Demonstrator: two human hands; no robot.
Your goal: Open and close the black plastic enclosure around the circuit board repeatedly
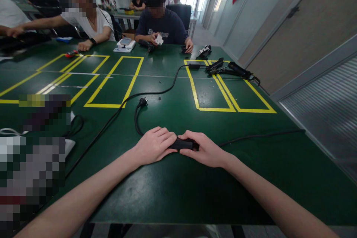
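A black power adapter lies low over the green table, between my two hands. My left hand is closed around its left end, the fingers covering much of that side. At the other end, my right hand pinches it with thumb and fingers. A short black cord leads from behind my left hand to a mains plug resting on the table. From my right hand a thin black cable runs off toward the table's right edge.
Another long black cord crosses the table to a small black box beside black tools. Yellow tape outlines mark the tabletop. Across the table, a person handles a white part; another person reaches sideways. Blurred items sit left.
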